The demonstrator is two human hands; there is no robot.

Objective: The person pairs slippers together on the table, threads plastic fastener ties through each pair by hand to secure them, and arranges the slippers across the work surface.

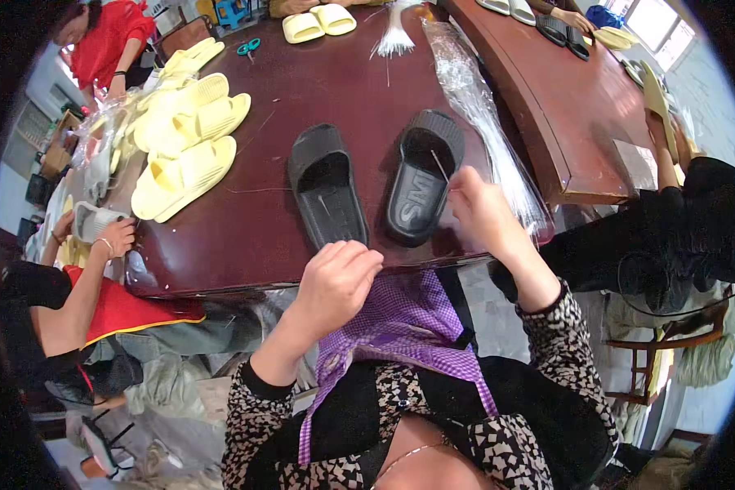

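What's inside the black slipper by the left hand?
Inside the black slipper, a thin pale strand lies on the insole. The strap covers the toe end, and the left hand hides part of the heel.

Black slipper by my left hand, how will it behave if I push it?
The black slipper likely keeps its shape, given its thick-looking sole. Lying sole down on that broad base, it probably won't roll or tip. It may slide fairly easily, since the table looks glossy.

Pale capital lettering [418, 196] (running lengthwise) inside right black slipper [433, 135].
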